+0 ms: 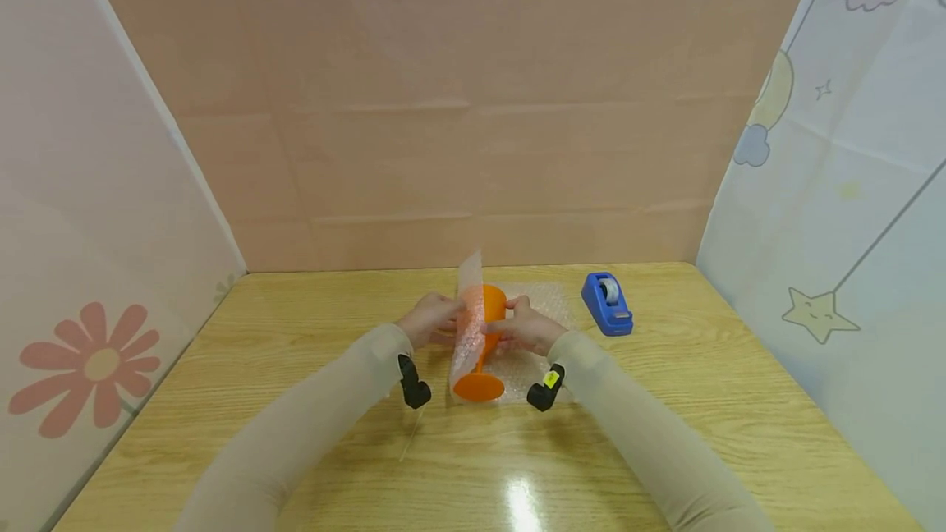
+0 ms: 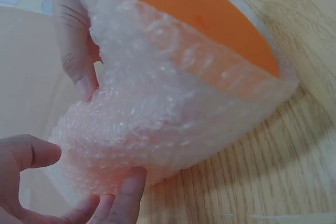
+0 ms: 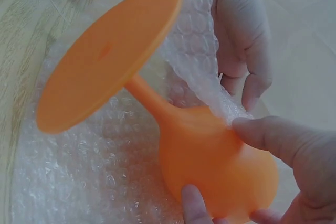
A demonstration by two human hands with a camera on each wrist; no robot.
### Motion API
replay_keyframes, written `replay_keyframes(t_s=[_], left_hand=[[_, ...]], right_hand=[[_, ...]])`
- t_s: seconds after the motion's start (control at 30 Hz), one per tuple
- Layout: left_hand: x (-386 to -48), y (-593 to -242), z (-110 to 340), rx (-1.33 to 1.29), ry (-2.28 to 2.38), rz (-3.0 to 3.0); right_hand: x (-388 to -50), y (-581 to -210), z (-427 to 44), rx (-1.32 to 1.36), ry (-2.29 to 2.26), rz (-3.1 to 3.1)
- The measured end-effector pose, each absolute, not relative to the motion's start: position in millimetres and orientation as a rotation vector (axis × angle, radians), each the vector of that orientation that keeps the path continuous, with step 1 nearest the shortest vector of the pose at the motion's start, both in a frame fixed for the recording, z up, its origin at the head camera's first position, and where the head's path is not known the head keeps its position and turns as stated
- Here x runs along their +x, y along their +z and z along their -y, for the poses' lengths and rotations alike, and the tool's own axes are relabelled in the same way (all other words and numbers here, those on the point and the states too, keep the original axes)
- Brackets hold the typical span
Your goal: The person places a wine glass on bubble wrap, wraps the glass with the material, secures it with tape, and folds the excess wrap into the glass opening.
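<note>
An orange stemmed goblet lies on its side on a sheet of bubble wrap, its round base toward the person. The sheet's left part stands raised and leans over the cup. The left hand touches the outside of that raised part; in the left wrist view its fingertips press on the wrap. The right hand grips the goblet's bowl, its thumb on the wrap's edge in the right wrist view.
A blue tape dispenser with a roll of clear tape stands on the wooden table right of the wrap. A thin clear strip lies left of the goblet's base. Fabric walls border the table's back and sides.
</note>
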State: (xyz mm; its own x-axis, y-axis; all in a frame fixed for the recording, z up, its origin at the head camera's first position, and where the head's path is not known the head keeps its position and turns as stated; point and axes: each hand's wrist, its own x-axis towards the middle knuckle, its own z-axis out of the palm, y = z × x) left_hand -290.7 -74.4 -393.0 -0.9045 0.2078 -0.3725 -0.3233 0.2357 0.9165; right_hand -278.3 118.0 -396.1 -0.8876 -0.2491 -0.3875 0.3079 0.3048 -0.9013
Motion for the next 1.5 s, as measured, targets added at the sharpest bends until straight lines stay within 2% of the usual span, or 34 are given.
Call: replay_keyframes(t_s=[0.3, 1.5], left_hand=[[-291.0, -394.6, 74.4, -0.172, 1.731, -2.067], [-289.9, -394.4, 67.7, -0.117, 1.641, -2.143]], right_hand=[[-280.1, -397.6, -119.8, 0.039, -1.62, -2.105], [-282.5, -402.0, -129.4, 0.083, -1.765, -1.853]])
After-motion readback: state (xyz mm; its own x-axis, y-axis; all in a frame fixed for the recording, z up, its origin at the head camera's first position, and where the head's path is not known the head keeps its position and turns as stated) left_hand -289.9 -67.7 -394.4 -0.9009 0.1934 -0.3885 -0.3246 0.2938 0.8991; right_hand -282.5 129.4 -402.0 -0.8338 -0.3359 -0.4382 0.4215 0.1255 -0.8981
